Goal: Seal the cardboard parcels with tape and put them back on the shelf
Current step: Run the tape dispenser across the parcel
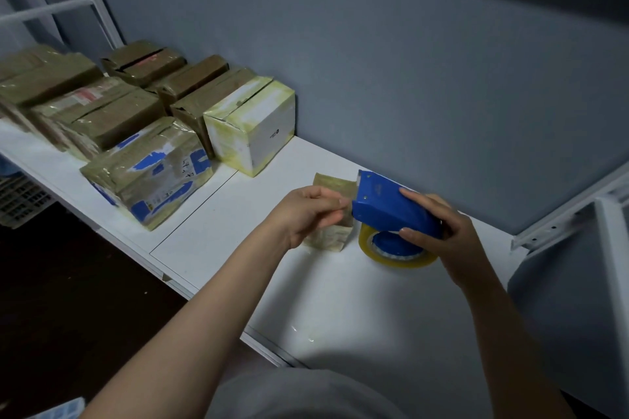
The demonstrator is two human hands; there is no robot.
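My right hand (pixel 439 226) grips a blue tape dispenser (pixel 388 204) with a yellowish tape roll (pixel 396 253) over the white shelf board (pixel 272 269). My left hand (pixel 306 214) pinches the loose strip of tape (pixel 335 182) that runs from the dispenser's cutter. A small tape-wrapped parcel (pixel 328 236) lies on the shelf under my left hand, partly hidden by it. Several taped cardboard parcels stand at the left, among them a white box (pixel 253 126) and a brown parcel with blue print (pixel 149 173).
A grey wall (pixel 408 78) backs the shelf. White metal shelf uprights rise at the far left (pixel 92 0) and at the right (pixel 612 282). A dark floor (pixel 68 282) lies below the shelf's front edge, with a plastic crate (pixel 20 197) at the far left.
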